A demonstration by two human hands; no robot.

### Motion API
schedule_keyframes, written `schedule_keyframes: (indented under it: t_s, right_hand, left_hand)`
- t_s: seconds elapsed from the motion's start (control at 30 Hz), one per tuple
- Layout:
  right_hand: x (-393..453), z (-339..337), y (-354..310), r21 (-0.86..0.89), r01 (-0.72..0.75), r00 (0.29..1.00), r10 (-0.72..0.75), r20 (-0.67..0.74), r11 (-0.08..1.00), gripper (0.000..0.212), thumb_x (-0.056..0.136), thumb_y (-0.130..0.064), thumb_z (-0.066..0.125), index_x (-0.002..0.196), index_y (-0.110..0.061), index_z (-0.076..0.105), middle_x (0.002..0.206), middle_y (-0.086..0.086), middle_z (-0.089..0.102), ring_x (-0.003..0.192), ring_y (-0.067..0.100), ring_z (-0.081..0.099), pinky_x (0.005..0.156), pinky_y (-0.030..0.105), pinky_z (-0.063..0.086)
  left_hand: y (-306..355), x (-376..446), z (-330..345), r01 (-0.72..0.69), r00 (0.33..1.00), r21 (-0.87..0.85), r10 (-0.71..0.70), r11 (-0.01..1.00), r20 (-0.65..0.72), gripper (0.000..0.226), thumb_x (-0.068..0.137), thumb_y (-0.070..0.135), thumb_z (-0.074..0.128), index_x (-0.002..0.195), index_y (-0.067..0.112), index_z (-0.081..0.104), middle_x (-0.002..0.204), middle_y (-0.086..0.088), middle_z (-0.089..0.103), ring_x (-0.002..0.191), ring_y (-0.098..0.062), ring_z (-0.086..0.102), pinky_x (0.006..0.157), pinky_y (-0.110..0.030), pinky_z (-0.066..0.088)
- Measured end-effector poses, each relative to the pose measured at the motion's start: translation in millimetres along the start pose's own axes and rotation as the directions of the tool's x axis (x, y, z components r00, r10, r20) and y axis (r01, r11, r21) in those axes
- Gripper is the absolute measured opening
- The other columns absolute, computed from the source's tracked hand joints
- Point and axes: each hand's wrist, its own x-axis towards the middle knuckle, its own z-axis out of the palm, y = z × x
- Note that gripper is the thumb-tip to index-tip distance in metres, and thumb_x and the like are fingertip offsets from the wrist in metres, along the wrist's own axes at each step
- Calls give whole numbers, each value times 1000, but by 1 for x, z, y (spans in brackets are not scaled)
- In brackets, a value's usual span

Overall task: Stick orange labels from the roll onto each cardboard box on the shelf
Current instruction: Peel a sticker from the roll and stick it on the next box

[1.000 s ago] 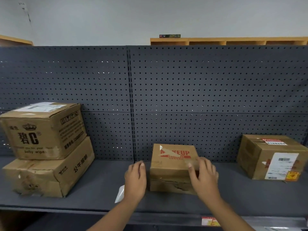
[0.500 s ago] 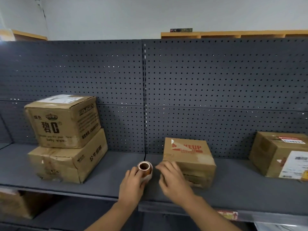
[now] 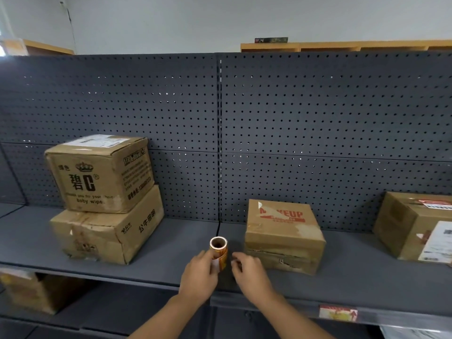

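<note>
My left hand (image 3: 199, 275) grips a small roll of orange labels (image 3: 219, 250), held upright above the grey shelf (image 3: 171, 250). My right hand (image 3: 249, 271) is just right of the roll, fingers curled near its edge; whether it pinches a label is unclear. A small cardboard box with red "MAKEUP" print (image 3: 281, 234) sits right of my hands. Two stacked boxes stand at the left: an upper "baby wipes" box (image 3: 97, 174) on a flatter lower box (image 3: 105, 234). Another box (image 3: 413, 226) with white shipping papers is at the right edge.
A dark pegboard (image 3: 293, 123) backs the shelf. A lower shelf holds another cardboard box (image 3: 27, 292) at the bottom left. An orange-red price tag (image 3: 338, 313) is stuck on the shelf's front lip. Wooden shelving (image 3: 342, 46) shows behind the pegboard.
My hands left the MAKEUP box; my left hand picked up the label roll and now holds it upright, and my right hand came beside it. The view shifted left.
</note>
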Motion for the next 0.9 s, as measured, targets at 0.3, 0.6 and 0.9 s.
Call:
schedule_keyframes:
  t_s: [0.3,0.6,0.9]
  right_hand:
    - [6,3,0,131,9,1000,-12,27,991,15,98,-24,65,107,-25,77,95,-10,77,90,5,70,82,30,58]
    - [12,1,-2,190,-11,1000,16,-25,982,11,100,-20,64,96,-22,74,82,-7,72,75,7,66,70,30,56]
    - [9,0,-3,174,-26,999,32,-35,984,14,101,-18,62,90,-21,70,76,-8,67,79,1,63,64,15,47]
  left_hand:
    - [5,3,8,-3,1000,-180,1,984,-10,10,101,33,60,104,35,69,100,16,67,89,-4,65,80,-35,58]
    - [11,8,5,64,998,-324,-62,944,15,13,100,26,66,108,34,73,96,20,73,92,4,67,83,-28,59]
    - [12,9,6,85,996,-315,-83,945,18,13,98,27,68,101,37,74,92,23,74,89,4,68,80,-33,59]
